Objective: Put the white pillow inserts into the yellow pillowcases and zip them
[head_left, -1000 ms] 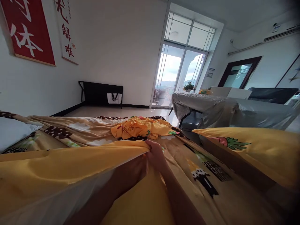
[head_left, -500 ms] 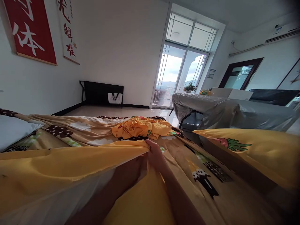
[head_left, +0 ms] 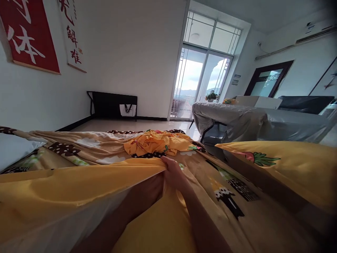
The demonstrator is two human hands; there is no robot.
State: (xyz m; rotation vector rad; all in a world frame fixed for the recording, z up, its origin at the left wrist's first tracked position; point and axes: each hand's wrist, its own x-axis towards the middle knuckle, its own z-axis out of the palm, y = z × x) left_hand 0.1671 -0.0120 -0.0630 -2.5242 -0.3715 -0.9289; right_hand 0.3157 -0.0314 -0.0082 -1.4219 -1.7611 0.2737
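Note:
A yellow pillowcase (head_left: 86, 182) stretches from the left edge to the middle, its opening facing me. My right hand (head_left: 173, 172) is closed on the rim of the opening, thumb side up, at the corner of the cloth. My left hand (head_left: 151, 186) reaches inside the opening, beside my right hand; its fingers are hidden by the cloth. Under the upper yellow edge lies a whitish surface (head_left: 63, 225), either pillow or lining; I cannot tell which. More yellow cloth (head_left: 158, 225) hangs between my forearms.
A patterned brown blanket (head_left: 207, 196) covers the bed. On it lie a crumpled yellow cloth (head_left: 155, 142), a white pillow (head_left: 18, 147) at left and a yellow pillow (head_left: 297, 165) at right. Beyond stand a plastic-covered table (head_left: 237, 116) and a folded black table (head_left: 110, 103) against the wall.
The view has shifted slightly. Both hands keep almost the same place at the pillowcase opening, with my right hand still gripping its rim.

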